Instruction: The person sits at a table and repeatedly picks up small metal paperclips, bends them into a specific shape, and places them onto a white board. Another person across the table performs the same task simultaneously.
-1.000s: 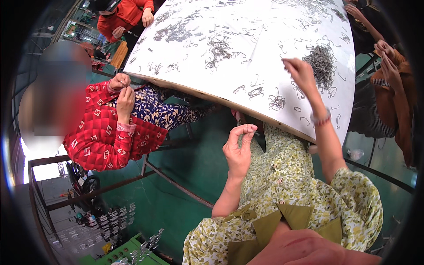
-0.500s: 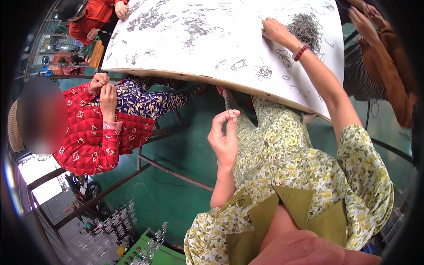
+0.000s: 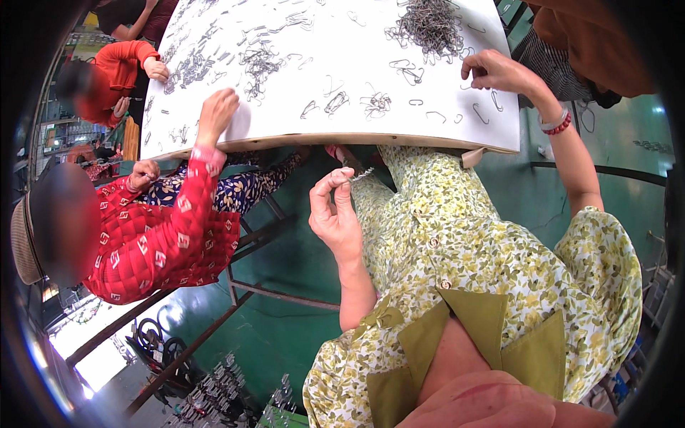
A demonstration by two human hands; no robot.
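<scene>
My left hand (image 3: 334, 217) is raised above my lap, thumb and forefinger pinched on a thin silvery metal link piece (image 3: 364, 174) that sticks out past the fingertips. The exact form of the piece is too small to tell. Over the right side of the white table (image 3: 285, 118) hangs my right hand (image 3: 499, 73), its fingers bent downward and apart, with nothing seen between them. Loose bent wire hooks (image 3: 480, 113) lie just below it. Beyond my right hand is a dense heap of grey wire hooks (image 3: 432, 30).
Small clusters of wire links (image 3: 376, 105) lie along the table's near edge. A person in a red jacket (image 3: 160, 242) sits at my left, one hand reaching over the table. Another in orange-red (image 3: 118, 71) works farther off. A brown-sleeved person (image 3: 599, 50) is at the right.
My right hand has moved from beside the heap toward loose hooks nearer the right edge. My left hand stays pinched. The neighbour in red has reached one hand onto the table.
</scene>
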